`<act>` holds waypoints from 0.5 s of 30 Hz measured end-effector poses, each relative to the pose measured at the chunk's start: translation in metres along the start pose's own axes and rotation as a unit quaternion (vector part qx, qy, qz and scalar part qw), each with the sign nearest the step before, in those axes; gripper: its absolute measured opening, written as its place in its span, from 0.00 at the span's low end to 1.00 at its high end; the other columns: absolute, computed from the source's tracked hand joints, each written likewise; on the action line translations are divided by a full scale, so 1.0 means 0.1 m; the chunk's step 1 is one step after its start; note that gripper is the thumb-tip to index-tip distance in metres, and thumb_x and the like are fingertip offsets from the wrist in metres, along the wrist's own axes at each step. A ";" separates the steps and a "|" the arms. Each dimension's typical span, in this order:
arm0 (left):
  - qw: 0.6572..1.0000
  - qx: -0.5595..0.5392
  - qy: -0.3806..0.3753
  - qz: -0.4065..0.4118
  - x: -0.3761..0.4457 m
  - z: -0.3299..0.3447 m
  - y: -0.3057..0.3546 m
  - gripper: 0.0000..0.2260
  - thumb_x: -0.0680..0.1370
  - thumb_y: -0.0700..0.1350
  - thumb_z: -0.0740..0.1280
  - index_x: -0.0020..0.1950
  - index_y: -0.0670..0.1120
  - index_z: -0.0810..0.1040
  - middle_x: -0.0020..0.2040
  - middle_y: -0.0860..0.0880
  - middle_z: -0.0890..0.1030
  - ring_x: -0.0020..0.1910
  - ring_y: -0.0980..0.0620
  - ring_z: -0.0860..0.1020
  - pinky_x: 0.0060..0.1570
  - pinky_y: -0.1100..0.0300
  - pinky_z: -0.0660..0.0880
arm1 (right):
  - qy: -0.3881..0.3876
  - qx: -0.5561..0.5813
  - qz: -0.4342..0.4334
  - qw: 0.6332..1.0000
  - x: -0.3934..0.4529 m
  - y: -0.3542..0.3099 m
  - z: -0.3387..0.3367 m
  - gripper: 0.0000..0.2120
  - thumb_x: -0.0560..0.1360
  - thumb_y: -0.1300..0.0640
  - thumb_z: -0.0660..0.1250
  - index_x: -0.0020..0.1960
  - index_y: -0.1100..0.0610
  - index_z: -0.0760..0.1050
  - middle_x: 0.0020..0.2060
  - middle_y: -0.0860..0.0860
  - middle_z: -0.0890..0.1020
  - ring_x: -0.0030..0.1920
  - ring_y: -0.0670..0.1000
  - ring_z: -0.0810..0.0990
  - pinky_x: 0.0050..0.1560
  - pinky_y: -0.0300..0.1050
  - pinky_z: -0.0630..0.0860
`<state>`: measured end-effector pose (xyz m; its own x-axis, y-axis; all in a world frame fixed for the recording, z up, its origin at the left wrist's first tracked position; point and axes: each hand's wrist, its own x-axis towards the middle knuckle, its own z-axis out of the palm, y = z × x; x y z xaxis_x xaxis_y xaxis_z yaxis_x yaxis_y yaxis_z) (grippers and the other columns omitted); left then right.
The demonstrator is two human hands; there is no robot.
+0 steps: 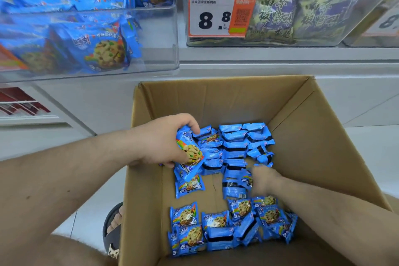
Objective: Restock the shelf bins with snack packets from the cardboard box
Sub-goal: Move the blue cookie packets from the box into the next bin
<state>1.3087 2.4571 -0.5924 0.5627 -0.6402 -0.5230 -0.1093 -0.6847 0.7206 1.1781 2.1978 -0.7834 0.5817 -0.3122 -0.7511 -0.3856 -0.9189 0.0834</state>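
An open cardboard box point(302, 147) stands on the floor below the shelf, with several blue cookie packets point(235, 151) lying on its bottom. My left hand point(164, 138) grips a small stack of these blue packets point(190, 157) over the box's left side. Deeper in the box, my right hand point(262, 179) is blurred and reaches among the packets in the middle; whether it holds one I cannot tell. Above left, a clear shelf bin point(159, 58) holds more of the same blue cookie packets point(101, 52).
A second clear bin point(269, 44) to the right holds green and purple packets behind an orange price tag point(218, 16) reading 8.8. A sandalled foot point(114, 229) stands on the white floor left of the box. Red items point(19, 101) lie on a lower shelf at far left.
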 end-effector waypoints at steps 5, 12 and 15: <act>0.994 -0.092 0.041 0.037 -0.16 -0.13 0.06 0.21 0.70 0.29 0.72 0.50 0.54 0.73 0.49 0.39 0.79 0.35 0.46 0.80 0.38 0.51 0.82 | 0.272 0.103 -0.112 0.950 -0.50 -0.27 -0.61 0.27 0.64 0.40 0.75 0.55 0.51 0.68 0.48 0.47 0.71 0.53 0.52 0.71 0.50 0.44 0.68; 0.972 -0.193 0.073 0.112 -0.36 -0.25 0.20 0.30 0.62 0.26 0.72 0.51 0.58 0.74 0.55 0.42 0.80 0.46 0.44 0.80 0.53 0.37 0.76 | 0.527 0.232 -0.366 0.731 -1.50 -0.58 -1.39 0.31 0.62 0.40 0.76 0.58 0.56 0.76 0.46 0.45 0.76 0.46 0.41 0.72 0.47 0.31 0.71; 0.961 -0.224 0.062 0.148 -0.44 -0.24 0.30 0.31 0.59 0.29 0.71 0.55 0.55 0.73 0.54 0.47 0.82 0.50 0.45 0.81 0.56 0.40 0.76 | 0.559 0.179 -0.402 0.703 -1.76 -0.71 -1.59 0.32 0.63 0.40 0.75 0.61 0.56 0.75 0.46 0.45 0.76 0.47 0.42 0.72 0.50 0.32 0.68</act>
<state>1.3004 2.4731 -0.5372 0.6581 -0.7183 -0.2259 0.0686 -0.2415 0.9680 1.2174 2.2798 -0.5532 0.8373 0.0951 0.5384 0.3500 -0.8498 -0.3942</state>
